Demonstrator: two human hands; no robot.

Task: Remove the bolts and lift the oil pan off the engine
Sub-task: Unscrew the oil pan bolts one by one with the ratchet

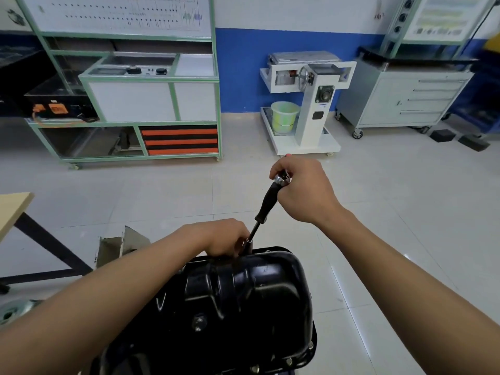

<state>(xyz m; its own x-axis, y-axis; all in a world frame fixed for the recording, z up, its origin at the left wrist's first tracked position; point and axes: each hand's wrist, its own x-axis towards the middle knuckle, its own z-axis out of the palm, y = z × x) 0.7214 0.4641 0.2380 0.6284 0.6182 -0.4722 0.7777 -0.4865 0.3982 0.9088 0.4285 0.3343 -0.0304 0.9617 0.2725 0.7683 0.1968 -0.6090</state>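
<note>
A glossy black oil pan (259,301) fills the lower middle of the view, its flange edged with several bolts (289,361) along the near right rim. A black-handled socket driver (267,201) stands tilted over the pan's far edge, its socket end down at the flange. My right hand (303,190) grips the driver's top, where a chrome head shows. My left hand (227,239) curls its fingers round the lower shaft and socket at the pan's far rim. The bolt under the socket is hidden.
A wooden-topped table (13,209) with a black leg stands at the left. A torn cardboard piece (119,244) lies beyond the pan. Farther off stand a green-framed training bench (151,104), a white engine stand (308,104) with a green bucket, and a grey drawer cabinet (405,101).
</note>
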